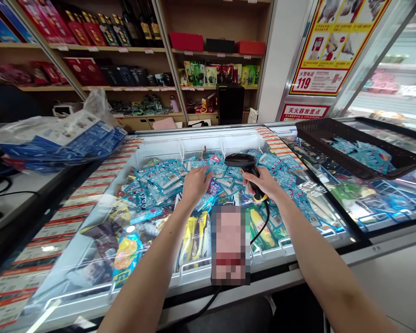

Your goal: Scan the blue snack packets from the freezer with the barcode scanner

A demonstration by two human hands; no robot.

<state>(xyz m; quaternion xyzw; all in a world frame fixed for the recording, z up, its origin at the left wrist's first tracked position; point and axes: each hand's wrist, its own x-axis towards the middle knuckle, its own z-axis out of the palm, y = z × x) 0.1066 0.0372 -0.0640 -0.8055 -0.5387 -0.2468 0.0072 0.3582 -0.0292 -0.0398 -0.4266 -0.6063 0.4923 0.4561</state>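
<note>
My right hand (262,182) is wrapped round the handle of a black barcode scanner (241,161). The scanner's head is turned left, and its black cable (265,221) trails down toward me. My left hand (195,185) has its fingers curled together at the edge of a small blue packet (197,164), which it seems to pinch; the fingertips are partly hidden. Around both hands, many similar blue packets (162,178) lie in a loose heap on the glass top of a chest freezer (159,142). A pixelated upright rectangle (230,245) is in front of me, between my forearms.
A dark brown basket (308,130) with more blue packets stands at the right. A plastic-wrapped blue and white bundle (65,138) lies at the left. Wrapped ice creams (194,236) show through the glass. Behind stand shelves (208,55) of bottles, boxes and pouches.
</note>
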